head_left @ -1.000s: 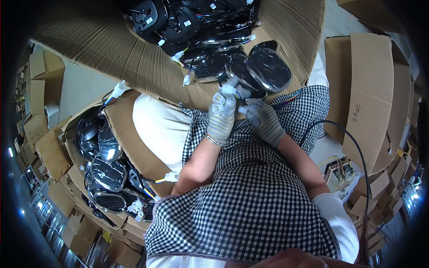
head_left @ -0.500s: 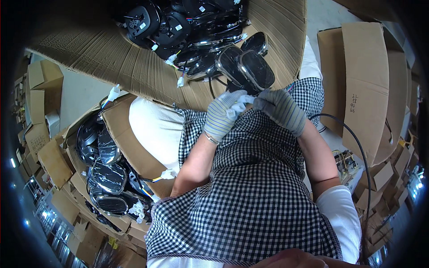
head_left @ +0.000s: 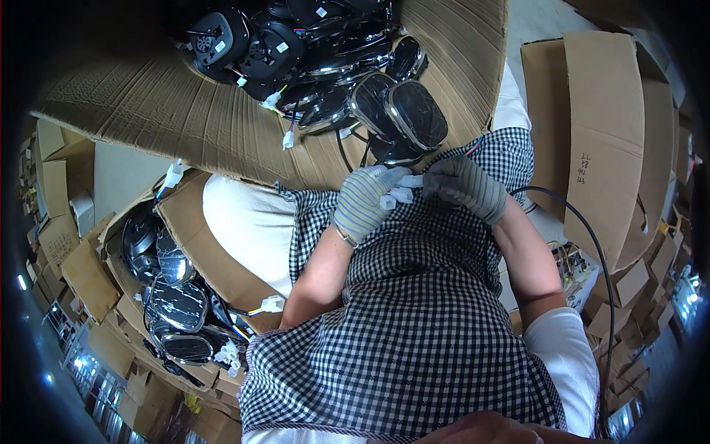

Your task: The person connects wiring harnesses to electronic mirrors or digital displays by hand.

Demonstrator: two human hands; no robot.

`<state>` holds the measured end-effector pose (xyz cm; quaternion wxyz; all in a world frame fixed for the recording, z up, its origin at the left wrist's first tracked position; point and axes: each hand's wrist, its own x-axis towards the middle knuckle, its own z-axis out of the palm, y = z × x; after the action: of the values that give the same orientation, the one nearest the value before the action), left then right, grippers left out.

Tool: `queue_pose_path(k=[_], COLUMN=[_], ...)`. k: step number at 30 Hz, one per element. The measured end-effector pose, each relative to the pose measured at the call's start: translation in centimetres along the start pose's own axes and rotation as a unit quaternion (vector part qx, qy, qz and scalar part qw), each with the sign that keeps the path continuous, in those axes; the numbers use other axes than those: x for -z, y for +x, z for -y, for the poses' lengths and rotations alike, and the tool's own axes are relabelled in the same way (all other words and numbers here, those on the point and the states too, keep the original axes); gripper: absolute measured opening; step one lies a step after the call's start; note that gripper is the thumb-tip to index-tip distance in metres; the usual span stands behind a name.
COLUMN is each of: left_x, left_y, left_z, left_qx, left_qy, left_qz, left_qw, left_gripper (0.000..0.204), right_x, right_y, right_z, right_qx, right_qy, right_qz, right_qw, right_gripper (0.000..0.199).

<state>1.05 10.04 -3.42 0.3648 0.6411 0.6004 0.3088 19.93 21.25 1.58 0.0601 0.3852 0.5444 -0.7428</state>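
Observation:
My left hand, in a grey striped knit glove, is closed around several white plastic plug connectors above my lap. They stick out past its fingertips on the right. My right hand, gloved the same way, pinches the right end of one white connector, and its fingers hide part of it. Coloured wires show just behind the right hand. Beyond both hands, glossy black rounded housings with chrome-like rims lie piled in a big tilted cardboard box. Further white connectors dangle from them on coloured wires.
Left of my knee, another carton holds similar black units with white connectors. An open cardboard box stands at the right. A black cable curves down past my right arm. Stacked cartons line both sides.
The view has shifted slightly, so the boxes appear a little further left. Both hands stay together at the connectors; the left has lowered slightly, and the right fingers have curled differently.

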Motion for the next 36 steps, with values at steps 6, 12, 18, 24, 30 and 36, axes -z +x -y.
queue_pose_path(k=[6, 12, 18, 24, 30, 36], left_x=[-0.3, -0.6, -0.5, -1.8, -3.4, -0.8], left_y=[-0.2, -0.2, 0.0, 0.6, -1.1, -0.1], left_z=[-0.2, -0.1, -0.3, 0.4, 1.5, -0.6], left_qx=[0.018, 0.043, 0.062, 0.067, 0.092, 0.104], left_qy=[-0.07, -0.09, -0.084, -0.101, -0.278, -0.386], left_qz=[-0.01, -0.015, 0.003, -0.059, 0.077, 0.174], left_qw=[0.997, 0.995, 0.995, 0.991, 0.953, 0.9], left_gripper=[0.044, 0.056, 0.041, 0.026, 0.019, 0.023], right_x=[-0.9, -0.2, 0.1, 0.6, 3.0, 8.7], right_y=[0.4, 1.2, 1.5, 2.6, 11.5, 25.9], right_z=[-0.3, -2.1, -3.3, 4.0, 7.5, 3.7], right_qx=[0.031, 0.079, 0.085, -0.012, 0.121, 0.055], right_qy=[-0.073, -0.079, -0.125, -0.029, -0.2, -0.491], right_qz=[-0.025, 0.003, 0.014, -0.068, -0.236, -0.357], right_qw=[0.997, 0.994, 0.988, 0.997, 0.943, 0.793], right_gripper=[0.022, 0.014, 0.013, 0.023, 0.027, 0.031])
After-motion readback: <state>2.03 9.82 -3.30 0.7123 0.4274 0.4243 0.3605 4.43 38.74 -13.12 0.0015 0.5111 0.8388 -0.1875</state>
